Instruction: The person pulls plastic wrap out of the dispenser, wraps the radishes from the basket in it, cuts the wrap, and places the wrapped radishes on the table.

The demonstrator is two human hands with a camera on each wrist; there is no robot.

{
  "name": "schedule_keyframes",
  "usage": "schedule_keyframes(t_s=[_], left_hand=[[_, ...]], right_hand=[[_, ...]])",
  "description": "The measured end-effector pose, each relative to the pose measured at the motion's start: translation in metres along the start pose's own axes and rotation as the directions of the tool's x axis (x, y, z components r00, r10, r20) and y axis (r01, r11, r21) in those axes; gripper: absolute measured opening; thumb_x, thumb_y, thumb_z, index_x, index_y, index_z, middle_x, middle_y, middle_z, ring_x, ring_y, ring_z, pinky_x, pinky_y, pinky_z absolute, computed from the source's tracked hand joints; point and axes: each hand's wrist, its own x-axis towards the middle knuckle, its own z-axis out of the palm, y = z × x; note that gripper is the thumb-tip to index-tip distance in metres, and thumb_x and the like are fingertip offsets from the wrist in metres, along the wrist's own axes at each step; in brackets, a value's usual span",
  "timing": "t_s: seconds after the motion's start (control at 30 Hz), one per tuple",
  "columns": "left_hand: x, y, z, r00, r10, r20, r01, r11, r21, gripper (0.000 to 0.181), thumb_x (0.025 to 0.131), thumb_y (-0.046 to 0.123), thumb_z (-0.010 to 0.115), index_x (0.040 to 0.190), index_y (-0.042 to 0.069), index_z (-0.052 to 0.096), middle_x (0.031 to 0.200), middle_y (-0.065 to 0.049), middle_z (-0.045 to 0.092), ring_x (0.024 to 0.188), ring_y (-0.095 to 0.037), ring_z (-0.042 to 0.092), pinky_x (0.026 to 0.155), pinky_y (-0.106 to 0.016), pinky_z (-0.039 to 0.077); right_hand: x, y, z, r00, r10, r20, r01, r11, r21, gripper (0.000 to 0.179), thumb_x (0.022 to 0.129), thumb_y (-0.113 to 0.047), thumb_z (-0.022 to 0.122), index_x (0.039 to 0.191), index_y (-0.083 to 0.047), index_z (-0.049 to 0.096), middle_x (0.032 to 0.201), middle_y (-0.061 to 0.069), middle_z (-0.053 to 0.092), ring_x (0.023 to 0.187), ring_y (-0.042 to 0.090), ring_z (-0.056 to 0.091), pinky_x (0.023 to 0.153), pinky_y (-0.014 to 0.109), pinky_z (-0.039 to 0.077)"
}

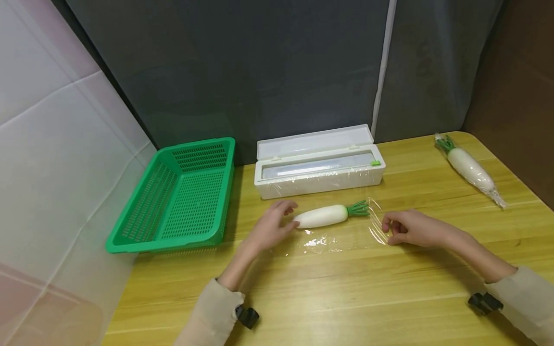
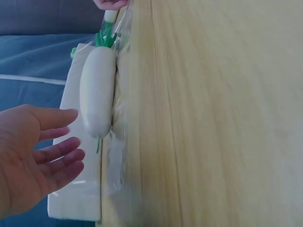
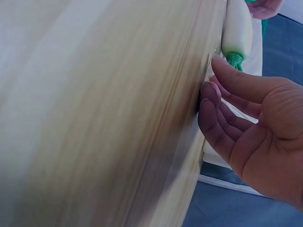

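A white radish with green stalks lies on a sheet of cling film spread across the table. My left hand is at the radish's tapered end, thumb close beside it. In the left wrist view the left fingers are spread apart and hold nothing. At the film's right edge, my right hand has its fingers curled towards the thumb. The film creases towards those fingertips, which seem to pinch it; the contact is hard to make out. Behind the radish stands a white cling film dispenser, lid raised.
An empty green plastic basket stands on the left, near a pale wall. Another radish, wrapped in film, lies at the back right. Grey cloth hangs behind the table.
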Motion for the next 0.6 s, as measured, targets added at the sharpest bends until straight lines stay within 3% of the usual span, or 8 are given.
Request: schedule_keyframes(t_s=[0.33,0.6], left_hand=[[-0.018,-0.010,-0.008,0.999,-0.008,-0.037,0.008,1.000,-0.006,0.029,0.089,0.004,0.075,0.114,-0.004,0.064,0.107,-0.015,0.064,0.098,-0.029,0.062,0.089,-0.040,0.054],[-0.034,-0.020,-0.010,0.997,0.035,0.067,-0.033,0.999,-0.029,0.009,0.089,0.000,0.074,0.093,0.002,0.067,0.088,-0.002,0.064,0.080,-0.015,0.059,0.072,-0.027,0.054]], right_hand=[[-0.003,0.001,-0.001,1.000,0.007,0.002,-0.007,1.000,0.012,0.025,0.088,-0.021,0.080,0.099,-0.011,0.060,0.075,-0.010,0.053,0.067,0.003,0.049,0.064,0.024,0.043],[-0.003,-0.001,0.000,1.000,0.004,0.021,-0.005,1.000,0.024,0.026,0.085,-0.020,0.082,0.096,-0.012,0.060,0.076,-0.008,0.053,0.068,0.004,0.049,0.063,0.024,0.043]])
